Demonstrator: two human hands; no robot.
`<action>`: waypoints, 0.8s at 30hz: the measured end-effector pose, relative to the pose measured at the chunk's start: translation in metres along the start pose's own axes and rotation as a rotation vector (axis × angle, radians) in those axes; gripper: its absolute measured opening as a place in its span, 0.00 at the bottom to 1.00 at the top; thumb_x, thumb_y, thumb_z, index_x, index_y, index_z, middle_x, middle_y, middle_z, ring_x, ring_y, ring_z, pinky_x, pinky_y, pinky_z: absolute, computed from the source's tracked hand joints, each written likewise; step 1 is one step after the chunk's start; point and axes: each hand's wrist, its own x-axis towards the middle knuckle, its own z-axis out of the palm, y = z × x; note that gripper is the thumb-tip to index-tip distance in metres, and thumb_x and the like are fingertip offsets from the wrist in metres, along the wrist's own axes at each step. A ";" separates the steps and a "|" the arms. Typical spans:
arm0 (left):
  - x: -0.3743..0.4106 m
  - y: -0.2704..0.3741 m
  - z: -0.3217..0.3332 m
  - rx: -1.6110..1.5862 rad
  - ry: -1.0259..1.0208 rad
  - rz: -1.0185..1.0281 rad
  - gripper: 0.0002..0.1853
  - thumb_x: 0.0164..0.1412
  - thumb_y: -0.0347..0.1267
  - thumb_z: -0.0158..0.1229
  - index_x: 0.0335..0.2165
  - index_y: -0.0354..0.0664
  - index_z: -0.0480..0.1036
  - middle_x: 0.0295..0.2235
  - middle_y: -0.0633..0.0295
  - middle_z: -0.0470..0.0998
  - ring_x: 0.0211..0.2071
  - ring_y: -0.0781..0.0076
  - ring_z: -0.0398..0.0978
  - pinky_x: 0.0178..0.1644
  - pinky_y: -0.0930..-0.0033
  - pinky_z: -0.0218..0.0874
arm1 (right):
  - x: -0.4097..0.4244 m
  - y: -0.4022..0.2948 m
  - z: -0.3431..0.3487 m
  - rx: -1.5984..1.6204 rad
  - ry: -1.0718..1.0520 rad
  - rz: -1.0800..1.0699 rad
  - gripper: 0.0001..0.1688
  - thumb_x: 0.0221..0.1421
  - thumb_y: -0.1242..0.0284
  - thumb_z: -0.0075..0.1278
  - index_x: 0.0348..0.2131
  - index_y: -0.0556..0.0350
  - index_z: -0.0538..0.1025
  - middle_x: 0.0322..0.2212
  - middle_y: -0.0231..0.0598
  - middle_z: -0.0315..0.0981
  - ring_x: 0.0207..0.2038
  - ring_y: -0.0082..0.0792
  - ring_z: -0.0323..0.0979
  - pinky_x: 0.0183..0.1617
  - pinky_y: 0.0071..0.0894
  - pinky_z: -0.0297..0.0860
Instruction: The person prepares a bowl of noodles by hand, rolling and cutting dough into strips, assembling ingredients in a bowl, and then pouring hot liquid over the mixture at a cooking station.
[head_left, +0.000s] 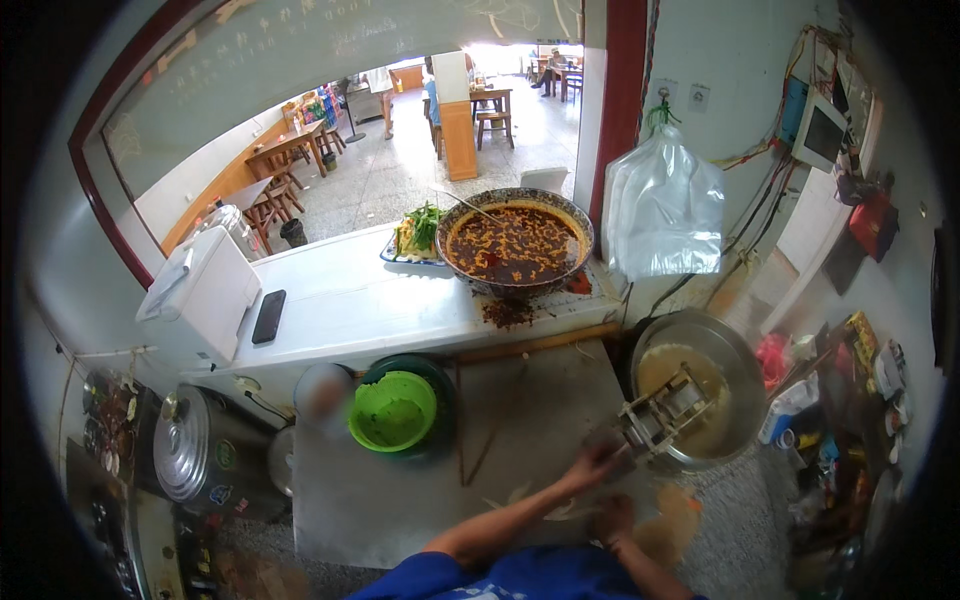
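Note:
A metal device with an open rectangular frame (671, 412) leans over the rim of a large steel pot (694, 326) at the right. Cloudy yellowish liquid (679, 360) lies inside the pot. My left hand (598, 460) reaches across the grey worktop (375, 517) and appears to grip the device's near end; blur hides the fingers. Close to my body, my right hand (616, 517) is lower, near the worktop's right edge. Its fingers are blurred, and I cannot tell whether it holds anything. Pale scraps (559, 511) lie on the worktop beside it.
A green plastic basin (392, 420) sits at the worktop's back left. On the white ledge (352, 300) stand a big bowl of dark red oily sauce (517, 244), a plate of greens (417, 234) and a black phone (268, 316). Clear plastic bags (664, 202) hang right. A lidded steel pot (214, 450) stands left.

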 end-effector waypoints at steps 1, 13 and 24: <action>-0.006 -0.016 -0.007 0.159 -0.045 -0.032 0.15 0.56 0.35 0.54 0.40 0.36 0.70 0.34 0.52 0.74 0.37 0.58 0.72 0.38 0.58 0.62 | -0.001 0.004 0.007 -0.028 -0.010 -0.015 0.17 0.43 0.67 0.50 0.35 0.57 0.71 0.35 0.53 0.66 0.40 0.57 0.62 0.46 0.52 0.60; -0.039 -0.027 -0.054 0.491 0.157 -0.137 0.23 0.61 0.44 0.45 0.45 0.34 0.66 0.39 0.42 0.72 0.40 0.44 0.71 0.44 0.54 0.61 | -0.006 0.002 -0.020 0.554 -0.115 0.364 0.19 0.47 0.62 0.51 0.22 0.64 0.71 0.20 0.56 0.68 0.25 0.54 0.68 0.28 0.44 0.63; -0.050 -0.025 -0.053 0.209 -0.052 -0.061 0.20 0.59 0.37 0.51 0.45 0.33 0.69 0.34 0.54 0.76 0.37 0.67 0.72 0.43 0.67 0.63 | 0.051 -0.098 -0.120 0.734 0.013 0.194 0.10 0.54 0.70 0.50 0.26 0.59 0.73 0.17 0.37 0.70 0.21 0.25 0.68 0.26 0.29 0.65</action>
